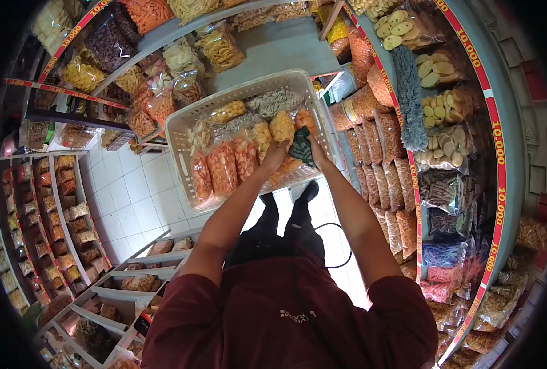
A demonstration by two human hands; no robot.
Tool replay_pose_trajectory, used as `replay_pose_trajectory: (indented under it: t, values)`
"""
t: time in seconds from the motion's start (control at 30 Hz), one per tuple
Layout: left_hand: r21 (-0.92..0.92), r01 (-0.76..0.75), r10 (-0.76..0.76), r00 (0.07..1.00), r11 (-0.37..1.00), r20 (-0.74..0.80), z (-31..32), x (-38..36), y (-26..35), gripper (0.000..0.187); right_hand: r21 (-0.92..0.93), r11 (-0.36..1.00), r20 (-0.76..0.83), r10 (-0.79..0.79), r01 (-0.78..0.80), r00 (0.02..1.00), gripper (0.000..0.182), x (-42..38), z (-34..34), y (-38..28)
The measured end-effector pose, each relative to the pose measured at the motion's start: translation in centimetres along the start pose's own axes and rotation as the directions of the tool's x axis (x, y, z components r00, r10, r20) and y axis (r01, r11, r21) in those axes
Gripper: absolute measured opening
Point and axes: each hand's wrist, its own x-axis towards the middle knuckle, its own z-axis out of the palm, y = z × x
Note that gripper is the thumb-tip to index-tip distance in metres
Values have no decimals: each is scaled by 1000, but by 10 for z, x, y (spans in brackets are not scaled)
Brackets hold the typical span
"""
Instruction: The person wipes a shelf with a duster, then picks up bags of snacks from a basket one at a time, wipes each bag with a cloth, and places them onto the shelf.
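A white perforated plastic basket (178,166) stands before me, holding several clear bags of snacks. My left hand (275,155) has its fingers closed round the lower end of a bag of yellow snacks (281,126). Beside it, my right hand (318,154) grips a dark green patterned cloth (301,146), which lies against that bag. An orange snack bag (305,119) is just beyond the cloth. Bags of reddish-orange snacks (222,170) stand to the left of my hands, and grey snack bags (273,103) lie at the basket's far side.
On the right, shelves with red price strips (496,144) carry many bagged snacks. A grey fluffy duster (409,98) hangs at the shelf edge. Behind the basket is a grey shelf board (273,55). White floor tiles (123,197) show at left, near compartmented racks (119,283).
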Motion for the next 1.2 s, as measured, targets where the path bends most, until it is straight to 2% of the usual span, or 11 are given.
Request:
replay_pose_trajectory:
  t: [0.13, 0.23, 0.3, 0.5, 0.53, 0.67, 0.83, 0.97, 1.03, 1.13, 1.2]
  values:
    - [-143, 2, -8, 999, 990, -38, 11, 4, 1, 80, -130, 991, 15, -43, 45, 999, 64, -4, -4, -2]
    - [327, -124, 235, 916, 937, -325, 30, 19, -11, 81, -344, 939, -72, -54, 26, 996, 64, -13, -1, -7]
    - [568, -178, 377, 891, 803, -254, 24, 43, -29, 84, -299, 953, -62, -67, 46, 996, 65, -8, -2, -3]
    - [-137, 154, -183, 954, 979, -238, 10, 109, -40, 93, 206, 978, -117, 15, 9, 993, 59, -40, 13, -15]
    - [-93, 157, -177, 944, 983, -277, 10, 119, -46, 95, 289, 948, 47, 124, -132, 991, 53, 6, -11, 20]
    - [69, 178, -150, 942, 982, -301, 18, 94, -37, 100, 237, 971, 10, 15, -17, 1000, 48, 3, -16, 20]
    - [209, -121, 180, 939, 971, -294, 11, 96, -42, 75, -17, 997, -15, -80, 79, 997, 48, -37, 0, -30]
    - [344, -300, 432, 798, 890, -421, 14, 166, -106, 69, -296, 941, -3, -171, 162, 985, 56, -39, 8, -43]
    - [214, -319, 382, 823, 923, -421, 13, 162, -89, 64, -268, 939, -6, -226, 216, 974, 57, -24, 6, -34]
    - [-137, -64, 44, 989, 988, -143, 9, 32, 18, 75, -184, 962, 10, -202, 201, 979, 55, -39, 9, -44]
    - [-87, -89, 76, 987, 992, -145, 9, 27, 18, 70, -94, 979, 8, -181, 181, 983, 55, -46, 12, -50]
